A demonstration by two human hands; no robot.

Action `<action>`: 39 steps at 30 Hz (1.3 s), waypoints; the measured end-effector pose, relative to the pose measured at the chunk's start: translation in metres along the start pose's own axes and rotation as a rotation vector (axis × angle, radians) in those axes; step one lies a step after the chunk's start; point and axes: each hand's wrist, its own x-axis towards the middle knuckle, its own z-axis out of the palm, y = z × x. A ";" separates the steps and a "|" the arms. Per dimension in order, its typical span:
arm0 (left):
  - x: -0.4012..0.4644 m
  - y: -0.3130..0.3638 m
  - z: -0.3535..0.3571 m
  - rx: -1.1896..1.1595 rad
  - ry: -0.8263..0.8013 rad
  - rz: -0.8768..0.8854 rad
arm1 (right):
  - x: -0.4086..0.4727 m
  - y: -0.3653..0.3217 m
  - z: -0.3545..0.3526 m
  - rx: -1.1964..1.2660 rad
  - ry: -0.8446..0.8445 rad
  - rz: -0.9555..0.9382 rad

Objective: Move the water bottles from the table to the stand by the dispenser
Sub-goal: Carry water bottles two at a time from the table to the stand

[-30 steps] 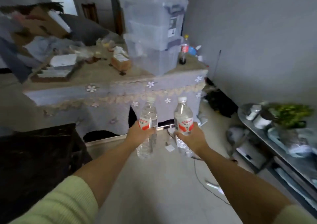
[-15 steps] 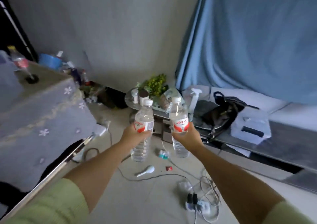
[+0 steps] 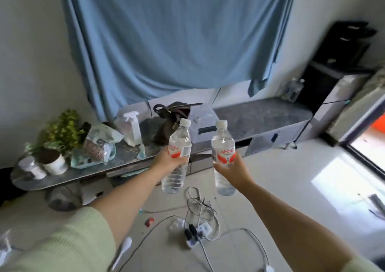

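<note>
Water bottles fill both our hands: the left hand (image 3: pixel 171 160) wraps the left water bottle (image 3: pixel 176 157) at its red-and-white label, and the right hand (image 3: pixel 233 170) wraps the right water bottle (image 3: pixel 223 157) the same way, each grip closed firmly round the middle. Both bottles are capped, upright and carried in the air, apart from each other, above the tiled floor (image 3: pixel 281 188). Below them loose cables (image 3: pixel 200 207) and a power strip (image 3: pixel 195 233) lie in our path, so we judge it wise to step around them rather than over. Ahead runs the low grey stand (image 3: pixel 262 115), and at its far right end two more bottles (image 3: pixel 293 89) already wait beside a dark unit (image 3: pixel 333 71) that we take for the dispenser. To do this carry well we should keep the bottles level, walk toward that right end, and set each one down on bare stand surface next to the waiting pair. The handbag (image 3: pixel 173 121) and spray bottle (image 3: pixel 132 128) crowd the left part, so we steer clear of it.
</note>
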 end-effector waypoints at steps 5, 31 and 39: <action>0.024 0.049 0.089 0.116 -0.229 0.130 | -0.014 0.039 -0.068 0.010 0.217 0.125; 0.177 0.276 0.477 0.195 -0.565 0.280 | 0.167 0.213 -0.421 -0.045 0.489 0.298; 0.279 0.323 0.559 0.131 -0.609 0.181 | 0.275 0.257 -0.473 -0.026 0.469 0.324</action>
